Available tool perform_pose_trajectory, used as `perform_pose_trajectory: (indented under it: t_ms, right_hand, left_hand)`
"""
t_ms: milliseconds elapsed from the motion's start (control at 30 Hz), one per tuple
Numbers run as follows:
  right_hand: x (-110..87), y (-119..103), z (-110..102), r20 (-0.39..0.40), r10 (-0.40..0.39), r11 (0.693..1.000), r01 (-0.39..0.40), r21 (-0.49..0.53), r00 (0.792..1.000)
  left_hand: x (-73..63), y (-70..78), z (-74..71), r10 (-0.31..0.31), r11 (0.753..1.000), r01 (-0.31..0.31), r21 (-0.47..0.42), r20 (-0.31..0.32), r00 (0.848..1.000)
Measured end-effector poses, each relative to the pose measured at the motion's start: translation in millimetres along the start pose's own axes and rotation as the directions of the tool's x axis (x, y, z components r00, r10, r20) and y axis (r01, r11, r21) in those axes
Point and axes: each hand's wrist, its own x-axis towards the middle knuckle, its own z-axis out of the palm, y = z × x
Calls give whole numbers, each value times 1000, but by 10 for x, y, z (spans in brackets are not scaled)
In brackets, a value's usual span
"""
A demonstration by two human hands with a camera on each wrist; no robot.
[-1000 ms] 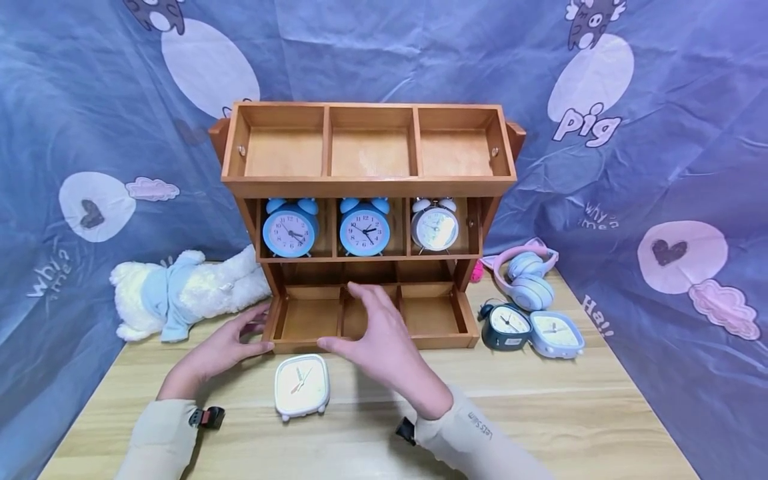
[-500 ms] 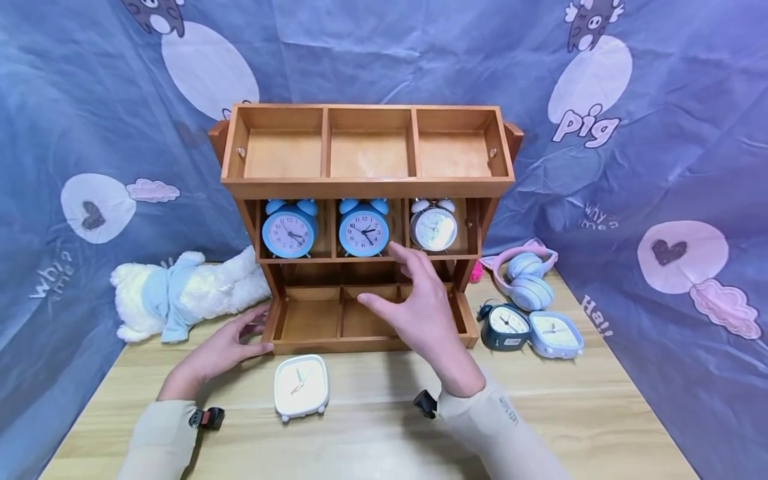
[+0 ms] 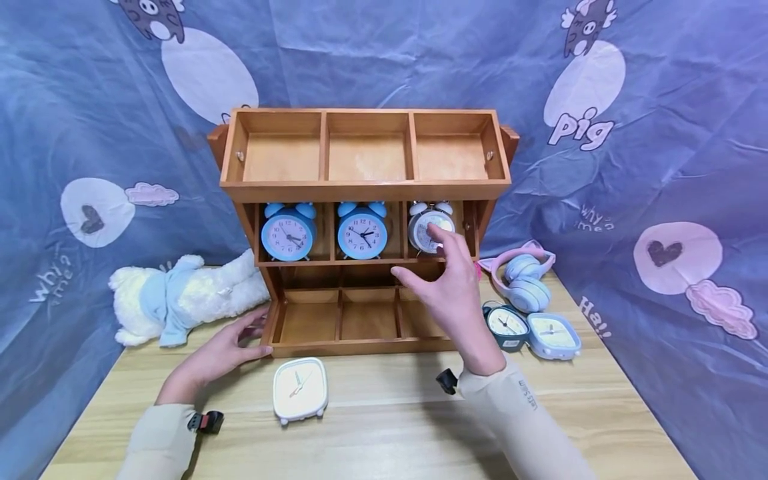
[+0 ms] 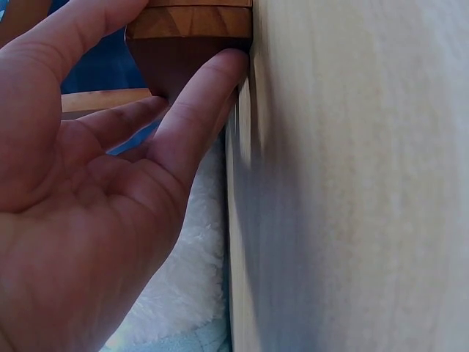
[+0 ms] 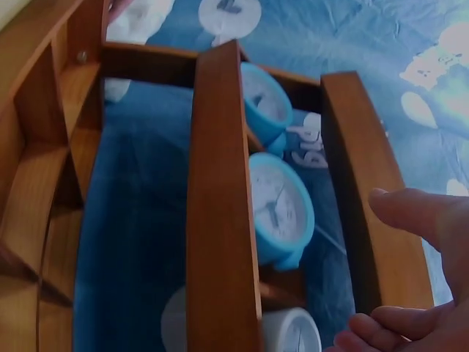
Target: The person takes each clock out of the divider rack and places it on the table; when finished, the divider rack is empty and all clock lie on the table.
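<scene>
A brown wooden rack (image 3: 366, 193) with three tiers of compartments stands on the table. Its lower left corner (image 4: 189, 29) meets my left hand (image 3: 222, 350), whose mostly straight thumb and fingers touch the front and side. My right hand (image 3: 455, 290), thumb and fingers spread with nothing between them, is raised before the rack's right side. Its fingers overlap the white twin-bell alarm clock (image 3: 420, 237) in the middle tier's right compartment. Two blue twin-bell clocks, a left one (image 3: 288, 238) and a central one (image 3: 362, 235), fill the other compartments. A white square clock (image 3: 300, 392) lies face up in front.
A white plush toy (image 3: 198, 288) in a blue top lies left of the rack. To the right are blue headphones (image 3: 528, 295) with a pink band, a dark green clock (image 3: 507, 325) and a light blue square clock (image 3: 553, 335). A blue cloth hangs behind.
My right hand has moved right and up, from before the lower tier to before the white twin-bell clock. The left hand stays at the rack's corner.
</scene>
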Motion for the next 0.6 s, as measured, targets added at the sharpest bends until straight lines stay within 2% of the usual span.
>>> perform_pose_trajectory:
  t_ms: [367, 600]
  right_hand:
    - [162, 186, -71, -74, -10, 998, 6, -60, 997]
    - [271, 307, -55, -107, -77, 993, 66, -101, 991]
  left_hand:
    - [9, 0, 4, -6, 1000, 5, 2, 4, 1000]
    - [9, -4, 6, -6, 1000, 6, 1, 2, 1000]
